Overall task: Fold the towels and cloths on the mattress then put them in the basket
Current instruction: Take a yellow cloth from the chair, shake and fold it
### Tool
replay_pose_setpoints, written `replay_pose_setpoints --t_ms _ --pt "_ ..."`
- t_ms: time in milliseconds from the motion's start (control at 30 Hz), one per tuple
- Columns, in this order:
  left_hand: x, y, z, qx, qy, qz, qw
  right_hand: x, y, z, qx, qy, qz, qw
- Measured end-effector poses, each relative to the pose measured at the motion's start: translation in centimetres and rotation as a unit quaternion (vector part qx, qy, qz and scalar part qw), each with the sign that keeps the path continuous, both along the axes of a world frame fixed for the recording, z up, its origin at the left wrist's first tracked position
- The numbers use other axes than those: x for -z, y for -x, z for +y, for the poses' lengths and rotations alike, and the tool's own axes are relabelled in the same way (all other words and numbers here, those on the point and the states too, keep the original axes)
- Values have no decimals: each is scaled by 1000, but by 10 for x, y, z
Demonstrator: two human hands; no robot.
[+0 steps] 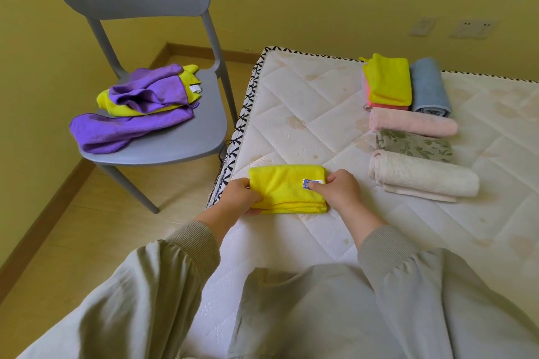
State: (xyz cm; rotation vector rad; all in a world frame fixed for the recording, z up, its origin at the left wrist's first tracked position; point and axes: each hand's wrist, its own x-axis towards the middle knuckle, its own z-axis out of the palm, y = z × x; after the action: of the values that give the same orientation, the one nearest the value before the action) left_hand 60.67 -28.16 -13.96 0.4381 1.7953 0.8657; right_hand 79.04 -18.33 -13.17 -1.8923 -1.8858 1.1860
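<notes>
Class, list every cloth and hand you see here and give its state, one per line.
yellow cloth: folded, held at both ends
left hand: grips it
right hand: grips it
blue towel: folded
pink towel: folded
floral cloth: folded
cream towel: folded
chair cloths: unfolded heap

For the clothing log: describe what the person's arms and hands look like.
The left sleeve and right sleeve are loose grey-beige fabric with ribbed knit cuffs. The left hand and right hand are bare: no gloves, rings or watch visible.
</notes>
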Motion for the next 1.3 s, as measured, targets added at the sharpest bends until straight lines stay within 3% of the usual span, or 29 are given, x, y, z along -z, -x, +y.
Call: replay_pose_setpoints --t_ms 267,433,600,933,1200,1300 --pt "-9 -6 6 -3 2 26 1000 -1 4 4 -23 23 -23 999" --pt "-8 -7 5 -33 -37 -39 998 0 5 10 15 83 39 996" --pt "-6 -6 1 -57 -60 -93 992 -1 4 13 13 146 15 989" --pt "-3 -5 -3 -79 -74 -114 988 -11 7 10 -51 35 -6 998" --pt "-17 -7 -7 50 22 37 998 2 5 -1 -29 25 18 999" --pt "-25 -8 -2 75 50 187 978 5 7 -2 -37 14 21 999"
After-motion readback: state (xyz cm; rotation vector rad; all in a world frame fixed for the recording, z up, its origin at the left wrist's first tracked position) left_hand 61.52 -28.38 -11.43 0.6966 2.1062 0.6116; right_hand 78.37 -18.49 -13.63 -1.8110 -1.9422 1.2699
